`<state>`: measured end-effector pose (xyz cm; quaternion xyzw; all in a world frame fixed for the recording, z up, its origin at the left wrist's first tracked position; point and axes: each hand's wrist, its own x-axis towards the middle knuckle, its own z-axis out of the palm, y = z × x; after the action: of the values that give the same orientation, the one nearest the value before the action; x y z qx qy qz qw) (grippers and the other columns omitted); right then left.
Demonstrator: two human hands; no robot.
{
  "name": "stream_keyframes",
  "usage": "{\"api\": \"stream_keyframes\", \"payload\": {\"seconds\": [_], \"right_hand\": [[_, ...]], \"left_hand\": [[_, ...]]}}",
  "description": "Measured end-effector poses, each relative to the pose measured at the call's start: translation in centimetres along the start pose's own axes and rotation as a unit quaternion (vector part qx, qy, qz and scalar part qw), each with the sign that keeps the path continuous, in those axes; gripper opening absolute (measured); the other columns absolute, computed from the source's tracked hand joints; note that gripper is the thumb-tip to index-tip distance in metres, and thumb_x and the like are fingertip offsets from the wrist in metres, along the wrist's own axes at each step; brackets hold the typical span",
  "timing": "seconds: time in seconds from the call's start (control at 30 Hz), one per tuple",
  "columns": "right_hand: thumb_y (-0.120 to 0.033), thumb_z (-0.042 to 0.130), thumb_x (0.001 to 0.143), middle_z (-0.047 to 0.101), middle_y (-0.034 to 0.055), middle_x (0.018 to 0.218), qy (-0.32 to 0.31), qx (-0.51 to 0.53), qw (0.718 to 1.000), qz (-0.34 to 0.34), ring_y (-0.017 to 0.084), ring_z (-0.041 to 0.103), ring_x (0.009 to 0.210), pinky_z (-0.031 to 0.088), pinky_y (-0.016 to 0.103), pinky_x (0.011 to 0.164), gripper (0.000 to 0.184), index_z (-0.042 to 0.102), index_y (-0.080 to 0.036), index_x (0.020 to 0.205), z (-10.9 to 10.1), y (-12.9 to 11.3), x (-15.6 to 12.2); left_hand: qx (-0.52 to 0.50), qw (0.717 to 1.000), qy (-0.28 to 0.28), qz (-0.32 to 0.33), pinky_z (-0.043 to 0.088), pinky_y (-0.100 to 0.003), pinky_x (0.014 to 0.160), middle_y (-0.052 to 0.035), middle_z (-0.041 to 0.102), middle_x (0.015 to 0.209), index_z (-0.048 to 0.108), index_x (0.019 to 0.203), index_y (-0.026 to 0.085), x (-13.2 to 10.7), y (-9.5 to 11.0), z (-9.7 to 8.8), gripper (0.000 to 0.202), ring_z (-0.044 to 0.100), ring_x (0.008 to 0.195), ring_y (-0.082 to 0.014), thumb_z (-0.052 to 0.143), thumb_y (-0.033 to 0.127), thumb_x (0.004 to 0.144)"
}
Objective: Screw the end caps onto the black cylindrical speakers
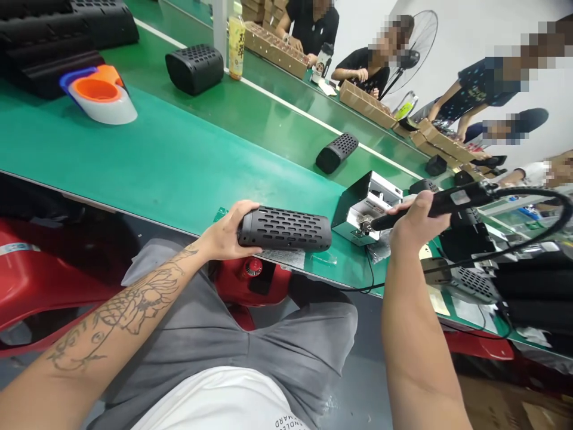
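My left hand (226,230) is wrapped round the left end of a black perforated speaker shell (286,229), holding it level at the near edge of the green bench (147,161). My right hand (416,221) grips a black corded power tool (443,203) like a pen. Its tip points left, down at a small silver metal box (367,206) standing on the bench just right of the shell. The tool's black cable (537,239) loops off to the right.
More black shells (194,68) (336,152) lie along the bench. An orange and white part (99,94) and black trays (58,36) sit far left. A bottle (236,42) stands at the back. Several people work at cardboard boxes (277,51) beyond. Red stools are below.
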<state>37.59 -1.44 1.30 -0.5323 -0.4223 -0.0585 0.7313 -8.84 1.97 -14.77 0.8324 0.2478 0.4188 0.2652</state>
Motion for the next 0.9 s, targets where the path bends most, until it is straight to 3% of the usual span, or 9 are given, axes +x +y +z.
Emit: {"api": "stream_keyframes", "payload": {"seconds": [0.13,0.3,0.4,0.57,0.73,0.9], "right_hand": [[-0.066,0.084,0.109,0.063,-0.0091,0.059,-0.034,0.01,0.999,0.007,0.019,0.061,0.047,0.057,0.038,0.052,0.041,0.066,-0.033,0.093,-0.7,-0.1,-1.5],[-0.06,0.089,0.107,0.062,-0.008,0.061,-0.046,0.05,0.997,0.041,0.019,0.061,0.046,0.057,0.037,0.046,0.037,0.071,-0.031,0.093,0.2,-5.3,-3.1],[-0.06,0.09,0.106,0.06,-0.0092,0.062,-0.075,0.135,0.987,0.048,0.018,0.06,0.044,0.057,0.034,0.045,0.034,0.075,-0.03,0.103,2.2,-10.0,-5.6],[-0.081,0.095,0.102,0.06,-0.0117,0.065,-0.232,0.278,0.931,0.051,0.018,0.061,0.043,0.063,0.036,0.047,0.051,0.074,-0.035,0.111,7.4,-16.4,-12.2],[-0.092,0.091,0.1,0.056,-0.0109,0.065,-0.308,0.271,0.909,0.073,0.019,0.059,0.044,0.066,0.04,0.053,0.059,0.069,-0.038,0.112,11.8,-17.7,-16.5],[-0.086,0.094,0.101,0.059,-0.0112,0.066,-0.333,0.284,0.895,0.08,0.017,0.057,0.044,0.07,0.042,0.056,0.058,0.069,-0.035,0.111,13.5,-17.4,-17.6]], "left_hand": [[0.0,1.0,0.005,-0.008,0.061,-0.069,0.146,-0.0221,0.067,0.179,0.05,0.187,0.03,0.0,-0.1,0.0,0.123,0.069,0.17,-0.0505,0.114,0.041,0.082],[-0.007,1.0,0.004,0.006,0.06,-0.069,0.147,-0.0222,0.067,0.179,0.05,0.188,0.03,0.3,0.0,0.2,0.123,0.069,0.172,-0.0503,0.114,0.04,0.083],[-0.013,1.0,0.001,-0.003,0.059,-0.069,0.147,-0.0233,0.066,0.179,0.05,0.187,0.029,0.3,0.1,0.4,0.124,0.068,0.172,-0.0508,0.115,0.039,0.083],[-0.02,0.999,0.002,-0.029,0.061,-0.068,0.145,-0.0237,0.064,0.183,0.052,0.187,0.028,0.1,0.1,0.8,0.122,0.068,0.173,-0.0498,0.115,0.041,0.083],[-0.042,0.999,0.007,-0.026,0.064,-0.069,0.142,-0.0222,0.064,0.183,0.052,0.188,0.032,0.2,0.2,1.1,0.124,0.071,0.17,-0.0489,0.117,0.04,0.082],[-0.064,0.998,0.009,0.009,0.064,-0.068,0.142,-0.0236,0.061,0.184,0.048,0.189,0.031,0.3,0.1,1.2,0.119,0.07,0.171,-0.0468,0.112,0.046,0.09]]}}
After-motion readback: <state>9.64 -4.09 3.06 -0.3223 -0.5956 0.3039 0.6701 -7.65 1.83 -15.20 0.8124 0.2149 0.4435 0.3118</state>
